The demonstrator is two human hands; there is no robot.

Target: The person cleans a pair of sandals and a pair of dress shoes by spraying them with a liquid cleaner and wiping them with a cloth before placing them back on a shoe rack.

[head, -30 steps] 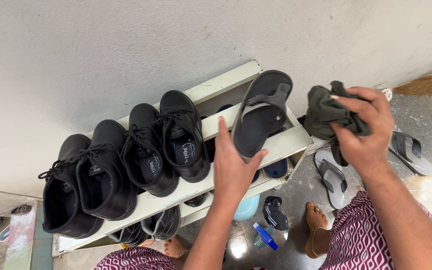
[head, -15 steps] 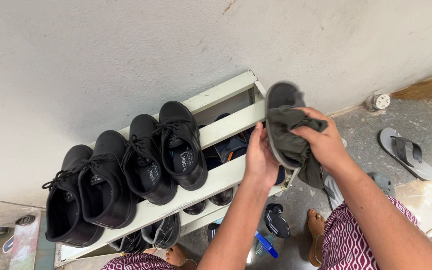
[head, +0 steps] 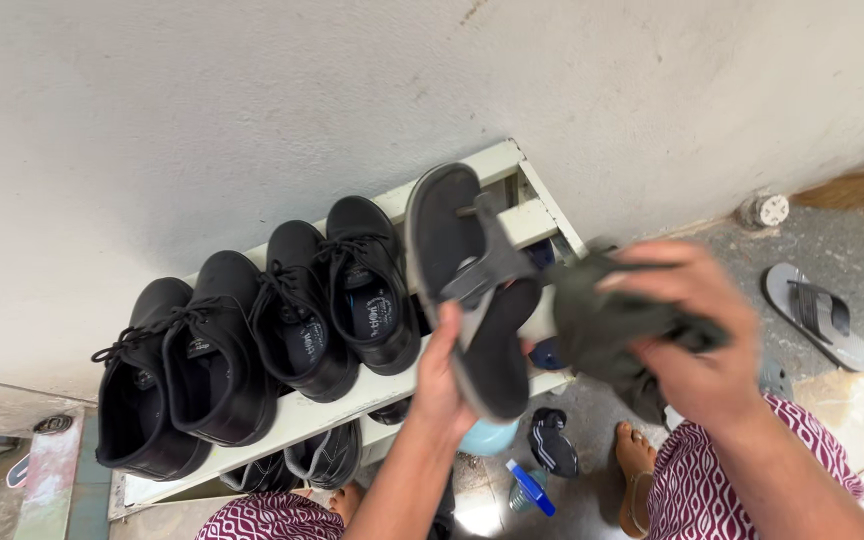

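Note:
My left hand (head: pixel 444 372) grips a dark grey flip-flop sandal (head: pixel 467 285) by its heel end, strap side toward me, held over the right end of a cream shoe rack (head: pixel 352 410). My right hand (head: pixel 702 345), blurred by motion, clutches a crumpled dark green cloth (head: pixel 602 325) just right of the sandal. Several black lace-up shoes (head: pixel 282 315) stand in a row on the rack's top shelf, to the left of the sandal.
A white wall rises behind the rack. A grey sandal (head: pixel 817 315) lies on the stone floor at right, near a round floor drain (head: pixel 764 210). Below the rack are a blue spray bottle (head: pixel 530 487), a dark sandal (head: pixel 552 442) and my bare feet (head: pixel 637 462).
The sandal has turned so its strap side faces me and moved left in my left hand. My right hand with the cloth has slid off it to the right.

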